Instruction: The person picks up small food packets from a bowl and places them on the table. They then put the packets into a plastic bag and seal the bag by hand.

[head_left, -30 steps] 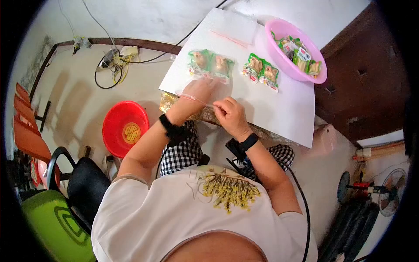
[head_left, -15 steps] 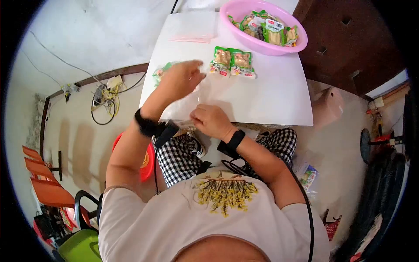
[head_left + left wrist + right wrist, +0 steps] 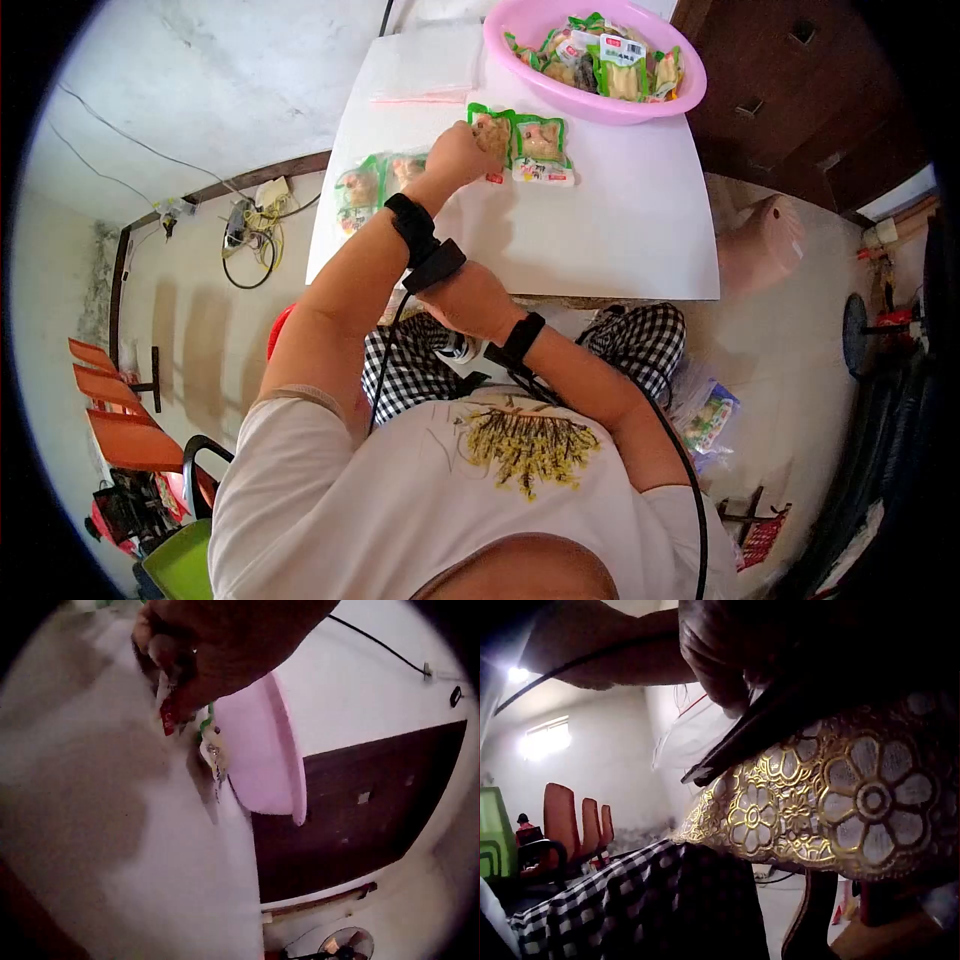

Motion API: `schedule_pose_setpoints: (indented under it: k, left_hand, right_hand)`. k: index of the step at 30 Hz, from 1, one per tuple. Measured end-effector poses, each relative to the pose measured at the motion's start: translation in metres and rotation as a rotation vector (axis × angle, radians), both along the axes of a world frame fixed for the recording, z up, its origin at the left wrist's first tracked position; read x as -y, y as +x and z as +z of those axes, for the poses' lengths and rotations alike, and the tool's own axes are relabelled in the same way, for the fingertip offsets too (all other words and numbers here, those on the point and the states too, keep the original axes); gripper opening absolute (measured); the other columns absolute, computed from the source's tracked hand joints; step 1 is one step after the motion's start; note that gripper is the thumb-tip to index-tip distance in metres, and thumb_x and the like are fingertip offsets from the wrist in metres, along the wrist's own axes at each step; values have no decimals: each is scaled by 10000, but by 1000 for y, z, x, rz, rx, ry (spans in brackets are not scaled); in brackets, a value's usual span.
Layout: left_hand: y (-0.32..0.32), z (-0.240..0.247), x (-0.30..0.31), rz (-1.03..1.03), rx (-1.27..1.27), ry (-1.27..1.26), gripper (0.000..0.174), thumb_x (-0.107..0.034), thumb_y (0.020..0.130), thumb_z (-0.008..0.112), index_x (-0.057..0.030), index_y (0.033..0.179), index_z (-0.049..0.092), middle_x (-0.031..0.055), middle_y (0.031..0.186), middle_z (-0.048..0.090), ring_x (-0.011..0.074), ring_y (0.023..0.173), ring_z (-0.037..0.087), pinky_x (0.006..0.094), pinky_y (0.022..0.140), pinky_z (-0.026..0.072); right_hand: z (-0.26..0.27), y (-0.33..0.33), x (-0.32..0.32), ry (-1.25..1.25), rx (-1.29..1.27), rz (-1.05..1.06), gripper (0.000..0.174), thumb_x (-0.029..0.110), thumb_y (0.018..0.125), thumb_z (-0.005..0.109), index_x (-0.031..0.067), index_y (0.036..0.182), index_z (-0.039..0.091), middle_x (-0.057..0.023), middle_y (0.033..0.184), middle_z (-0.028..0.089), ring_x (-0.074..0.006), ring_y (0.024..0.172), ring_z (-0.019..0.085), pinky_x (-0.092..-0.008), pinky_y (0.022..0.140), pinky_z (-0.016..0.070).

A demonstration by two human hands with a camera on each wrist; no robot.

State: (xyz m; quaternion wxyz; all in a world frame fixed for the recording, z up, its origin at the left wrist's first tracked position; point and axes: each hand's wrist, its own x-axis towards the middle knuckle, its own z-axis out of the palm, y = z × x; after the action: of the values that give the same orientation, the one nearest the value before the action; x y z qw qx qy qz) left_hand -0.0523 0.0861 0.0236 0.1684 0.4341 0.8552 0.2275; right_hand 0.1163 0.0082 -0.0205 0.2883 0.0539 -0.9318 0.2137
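Note:
My left hand (image 3: pixel 460 162) is at the left one of two green-edged food packets (image 3: pixel 493 143) lying side by side on the white tabletop. In the left wrist view the fingers pinch a packet with a red label (image 3: pixel 168 720). The other food packet (image 3: pixel 541 145) lies just right of it. Two more packets (image 3: pixel 356 190) lie left of my left forearm, hazy under clear plastic. My right hand (image 3: pixel 472 302), at the table's front edge, pinches the edge of a clear plastic bag (image 3: pixel 697 727) with a red line on it. The left wrist strap partly covers this hand in the head view.
A pink basin (image 3: pixel 500 38) full of similar packets stands at the back right of the white tabletop (image 3: pixel 620 230). A stack of clear bags (image 3: pixel 425 65) lies at the back left. Gold flowered cloth (image 3: pixel 795 802) hangs below the tabletop. A cable (image 3: pixel 700 520) runs along my right arm.
My left hand has come out of the plastic bag over the left packets, moved right and taken hold of a packet of the other pair. My right hand keeps holding the bag at the front edge.

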Motion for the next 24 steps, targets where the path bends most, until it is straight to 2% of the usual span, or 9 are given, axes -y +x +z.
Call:
schedule_pose_setpoints:
  k: [4,7,8,11,12,15,16,21,24]
  left_hand:
    - [-4,-1,15,155,518,101,267,-107,702,763,8,878,597,98,703,654,138,581,613,253,467,446]
    - [-4,22,54,117,667,321,228,-77,749,732,-1,913,593,94,728,658,112,562,573,239,456,414]
    - [-3,30,69,188,755,450,259,-62,687,763,4,873,595,76,693,644,123,522,530,254,439,393]
    - [-26,44,138,81,639,570,272,-122,785,705,8,999,598,64,778,649,87,574,541,227,472,398]
    - [-3,79,168,178,600,558,301,-114,827,648,10,1086,557,36,793,604,75,594,493,210,505,377]
    - [-4,90,250,242,669,651,353,-48,803,610,26,1139,528,36,820,586,63,596,501,187,482,363]
    - [-3,90,281,251,695,629,405,-20,783,615,28,1174,521,65,897,616,89,671,582,195,523,448]
    - [41,64,357,311,1087,688,496,49,762,638,51,1236,494,136,1032,651,190,844,676,294,746,567]
    - [63,56,354,288,1283,602,500,40,773,647,60,1244,479,87,957,651,123,729,634,239,617,526]
  right_hand:
    - [5,3,0,-79,68,-18,108,149,787,603,70,861,599,-100,834,611,-303,774,605,-419,653,499]
    - [5,4,0,-112,84,-21,98,142,756,619,63,813,614,-104,804,604,-305,759,604,-423,653,496]
    - [5,4,1,-107,71,-19,95,143,743,628,62,792,618,-104,793,600,-306,749,604,-425,649,494]
    - [12,4,5,-152,18,-30,93,149,740,652,60,746,626,-100,759,579,-300,714,598,-417,637,491]
    - [20,6,7,-178,36,-49,96,154,753,644,60,744,630,-101,755,576,-299,716,598,-417,639,491]
    - [21,5,9,-296,18,-83,89,142,785,649,58,756,642,-99,734,574,-293,678,592,-400,612,483]
    - [21,3,10,-342,9,-94,83,134,788,652,58,756,642,-100,730,575,-295,668,590,-394,603,480]
    - [39,-3,21,-411,-35,-176,78,111,814,653,47,772,643,-100,720,585,-287,638,588,-367,571,475]
    - [49,-9,27,-433,-57,-204,82,117,829,648,45,790,641,-94,723,595,-280,639,594,-366,569,478]
